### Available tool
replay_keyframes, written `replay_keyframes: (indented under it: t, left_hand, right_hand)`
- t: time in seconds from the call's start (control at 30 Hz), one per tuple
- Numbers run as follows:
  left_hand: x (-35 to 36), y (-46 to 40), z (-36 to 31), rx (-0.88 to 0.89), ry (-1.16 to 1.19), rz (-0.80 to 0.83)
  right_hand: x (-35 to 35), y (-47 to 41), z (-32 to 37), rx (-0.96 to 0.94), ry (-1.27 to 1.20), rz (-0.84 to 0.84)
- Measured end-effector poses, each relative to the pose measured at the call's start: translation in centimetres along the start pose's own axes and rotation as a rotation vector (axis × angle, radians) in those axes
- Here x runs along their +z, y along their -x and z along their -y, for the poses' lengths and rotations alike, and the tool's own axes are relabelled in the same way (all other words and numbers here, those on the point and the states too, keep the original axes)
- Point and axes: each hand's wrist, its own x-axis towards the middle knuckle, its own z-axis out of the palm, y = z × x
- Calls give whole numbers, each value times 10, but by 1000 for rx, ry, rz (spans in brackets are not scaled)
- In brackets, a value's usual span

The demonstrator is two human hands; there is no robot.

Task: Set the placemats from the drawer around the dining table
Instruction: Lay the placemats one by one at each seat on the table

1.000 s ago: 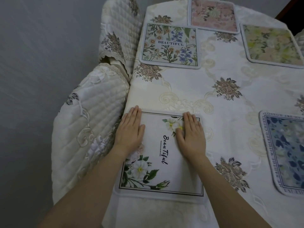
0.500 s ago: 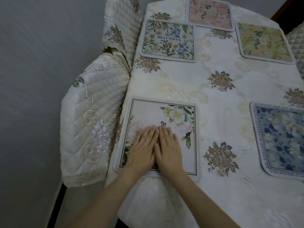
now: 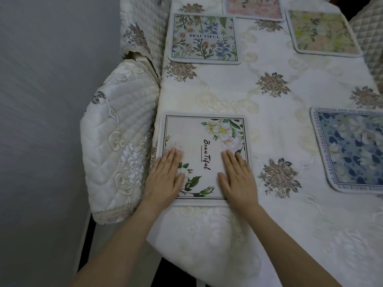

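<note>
Placemats lie already around the dining table (image 3: 238, 85), and the person works on the nearest one, the white placemat (image 3: 204, 156) with white flowers and the script "Beau Tiful". It lies flat on the tablecloth at the near left corner of the table, just beside the quilted chair cover (image 3: 118, 146).

Half a second ago both hands were pressed side by side in the middle of this mat. Now they have slid apart. The left hand (image 3: 165, 179) lies over the left border, its outer edge partly off the mat, and the right hand (image 3: 238, 177) lies near the right border. Both palms are down, the fingers straight and close together; they press the mat and grip nothing.

This looks like a smoothing stroke from the centre outward, so the mat is probably in its final place. Four other mats are in view: the "BEAUTIFUL" mat (image 3: 204, 38), the pink mat (image 3: 253, 7), the yellow-green mat (image 3: 323, 32) and the blue mat (image 3: 352, 150). The task seems nearly finished.
</note>
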Motion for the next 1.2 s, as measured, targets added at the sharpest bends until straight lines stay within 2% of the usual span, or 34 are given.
replay_keyframes:
  t: [0.13, 0.4, 0.57, 0.77, 1.2]
  left_hand:
    - [-3, 4, 2, -20, 32, -16]
    - [-43, -4, -11, -14, 56, 30]
    - [-86, 9, -52, 74, 72, -14]
    - [-124, 58, -136, 272, 155, -149]
    - [-134, 183, -282, 655, 241, -133]
  right_hand:
    - [-7, 5, -8, 38, 11, -16]
    - [-39, 4, -7, 19, 4, 98]
    - [-90, 56, -8, 92, -56, -28]
    - [-141, 165, -26, 209, -105, -244]
    - [-171, 420, -40, 579, -115, -554]
